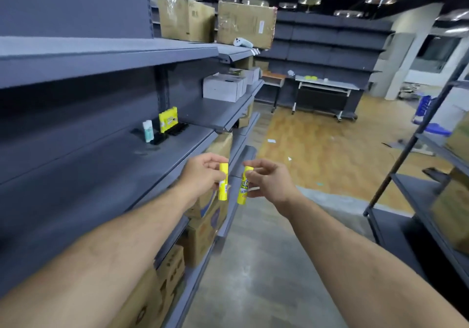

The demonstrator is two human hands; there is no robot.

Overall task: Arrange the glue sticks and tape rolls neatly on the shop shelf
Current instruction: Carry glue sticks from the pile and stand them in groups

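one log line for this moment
left hand grips left glue stick | right hand grips right glue stick | sticks apart, in front of shelf

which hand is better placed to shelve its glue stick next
Probably left: the left hand grips its glue stick beside the shelf edge, nearer the yellow pack; the right hand holds the second glue stick over the aisle.

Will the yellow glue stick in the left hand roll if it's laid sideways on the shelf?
Probably: the glue stick looks round, so sideways it may roll. Stood up, it is tall and thin, so a bump might tip it. The left hand holds it by fingertips, so it seems light.
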